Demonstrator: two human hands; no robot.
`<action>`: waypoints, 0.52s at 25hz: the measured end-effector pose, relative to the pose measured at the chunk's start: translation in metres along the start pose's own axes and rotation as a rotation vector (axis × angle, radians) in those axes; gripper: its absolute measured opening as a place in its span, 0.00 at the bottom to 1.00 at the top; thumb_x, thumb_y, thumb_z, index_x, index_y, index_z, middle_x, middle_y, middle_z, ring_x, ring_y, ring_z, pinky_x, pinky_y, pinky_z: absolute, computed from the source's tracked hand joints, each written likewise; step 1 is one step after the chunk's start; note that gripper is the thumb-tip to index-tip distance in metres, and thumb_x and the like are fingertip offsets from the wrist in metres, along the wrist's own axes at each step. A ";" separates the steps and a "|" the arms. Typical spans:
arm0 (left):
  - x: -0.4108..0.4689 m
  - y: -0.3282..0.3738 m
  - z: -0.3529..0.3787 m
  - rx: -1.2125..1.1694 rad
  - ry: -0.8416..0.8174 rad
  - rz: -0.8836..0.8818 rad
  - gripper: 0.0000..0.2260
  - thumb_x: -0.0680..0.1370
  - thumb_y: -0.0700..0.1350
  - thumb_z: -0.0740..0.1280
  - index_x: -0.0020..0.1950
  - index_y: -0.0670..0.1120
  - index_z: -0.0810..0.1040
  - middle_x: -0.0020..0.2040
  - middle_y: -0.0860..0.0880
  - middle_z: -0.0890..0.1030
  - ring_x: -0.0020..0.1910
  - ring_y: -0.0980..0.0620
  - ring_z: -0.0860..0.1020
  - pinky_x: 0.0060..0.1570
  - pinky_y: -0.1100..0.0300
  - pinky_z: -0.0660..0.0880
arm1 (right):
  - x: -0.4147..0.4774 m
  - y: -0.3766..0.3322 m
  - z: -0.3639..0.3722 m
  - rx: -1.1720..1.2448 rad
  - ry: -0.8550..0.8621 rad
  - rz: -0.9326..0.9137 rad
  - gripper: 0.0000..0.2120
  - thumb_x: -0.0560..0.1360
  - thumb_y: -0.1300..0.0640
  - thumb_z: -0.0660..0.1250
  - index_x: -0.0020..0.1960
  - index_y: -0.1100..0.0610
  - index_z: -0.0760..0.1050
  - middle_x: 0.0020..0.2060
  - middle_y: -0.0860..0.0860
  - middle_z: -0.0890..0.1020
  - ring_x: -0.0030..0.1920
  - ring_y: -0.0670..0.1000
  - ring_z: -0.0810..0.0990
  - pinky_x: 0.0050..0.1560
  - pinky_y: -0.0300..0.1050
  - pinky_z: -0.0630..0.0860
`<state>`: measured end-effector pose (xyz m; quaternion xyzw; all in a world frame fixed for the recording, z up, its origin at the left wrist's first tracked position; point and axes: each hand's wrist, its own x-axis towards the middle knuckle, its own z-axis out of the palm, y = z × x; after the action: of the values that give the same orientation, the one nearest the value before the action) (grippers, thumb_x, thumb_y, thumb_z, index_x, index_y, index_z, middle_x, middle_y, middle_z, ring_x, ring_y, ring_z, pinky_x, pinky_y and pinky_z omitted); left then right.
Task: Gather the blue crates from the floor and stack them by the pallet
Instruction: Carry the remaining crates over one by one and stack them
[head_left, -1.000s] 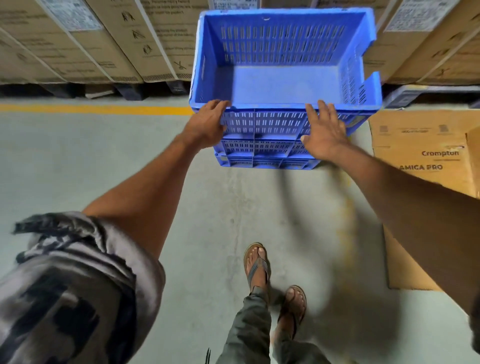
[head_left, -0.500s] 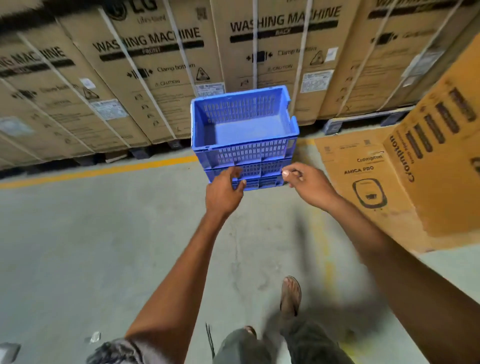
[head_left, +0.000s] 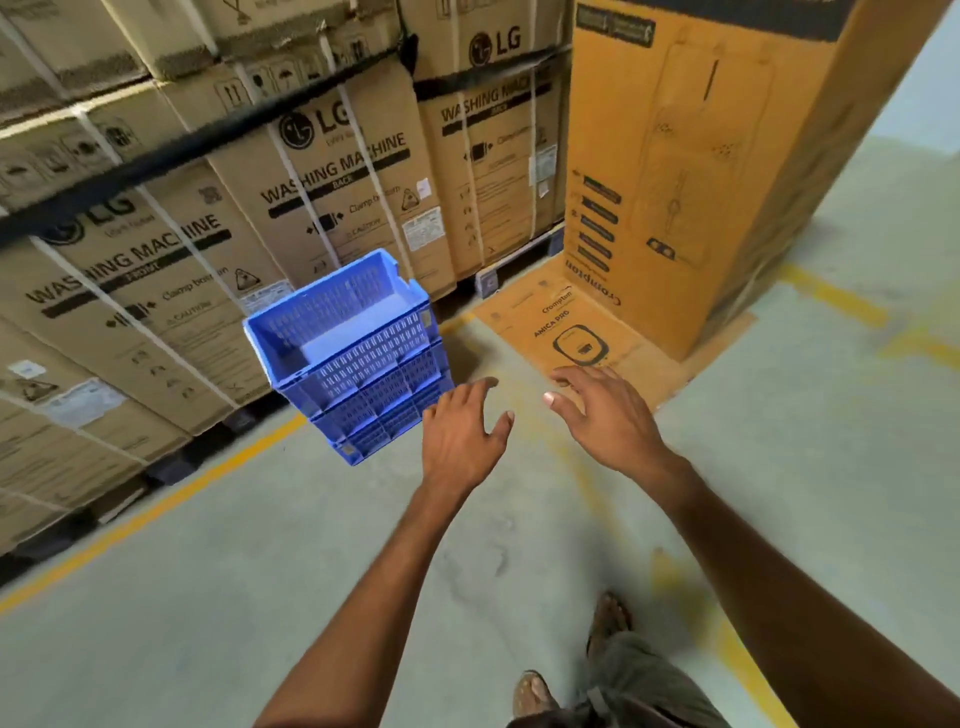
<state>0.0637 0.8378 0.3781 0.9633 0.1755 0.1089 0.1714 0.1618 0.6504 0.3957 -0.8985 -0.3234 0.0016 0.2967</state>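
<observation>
A stack of blue slotted plastic crates (head_left: 358, 358) stands on the concrete floor, nested one in another, in front of the pallets (head_left: 488, 283) that carry washing machine cartons. My left hand (head_left: 460, 434) hovers just right of the stack with fingers spread and holds nothing. My right hand (head_left: 605, 410) is further right, over the floor, fingers loosely spread and empty. Neither hand touches the crates.
Tall LG washing machine cartons (head_left: 332, 197) line the back. An upright orange Crompton box (head_left: 691, 171) stands at the right on flattened cardboard (head_left: 571, 338). A yellow floor line (head_left: 171, 499) runs along the pallets. My sandalled feet (head_left: 608, 618) are near the bottom.
Both hands have let go of the crate stack and drawn back to its right. The view has pulled away and swung right, so the stack looks smaller and further off.
</observation>
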 end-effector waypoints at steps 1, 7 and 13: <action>-0.014 0.023 0.001 -0.005 -0.020 0.066 0.21 0.79 0.61 0.63 0.69 0.56 0.71 0.66 0.53 0.77 0.66 0.49 0.73 0.64 0.48 0.67 | -0.034 0.010 -0.014 0.034 0.031 0.057 0.18 0.80 0.41 0.62 0.67 0.47 0.74 0.58 0.44 0.81 0.58 0.49 0.77 0.57 0.49 0.75; -0.104 0.168 0.051 -0.109 -0.175 0.330 0.17 0.79 0.59 0.63 0.66 0.56 0.75 0.62 0.55 0.80 0.61 0.49 0.76 0.59 0.50 0.69 | -0.223 0.080 -0.078 0.299 0.246 0.506 0.15 0.78 0.43 0.69 0.62 0.46 0.77 0.48 0.40 0.83 0.47 0.42 0.82 0.50 0.35 0.76; -0.227 0.333 0.127 -0.202 -0.420 0.488 0.10 0.79 0.58 0.64 0.58 0.57 0.79 0.55 0.58 0.82 0.54 0.53 0.81 0.55 0.52 0.74 | -0.432 0.158 -0.141 0.428 0.363 0.900 0.17 0.74 0.37 0.66 0.56 0.46 0.80 0.45 0.43 0.86 0.47 0.41 0.84 0.56 0.44 0.78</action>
<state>-0.0094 0.4228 0.3500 0.9564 -0.1113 -0.0374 0.2674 -0.0607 0.2266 0.3457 -0.8536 0.1585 0.0392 0.4946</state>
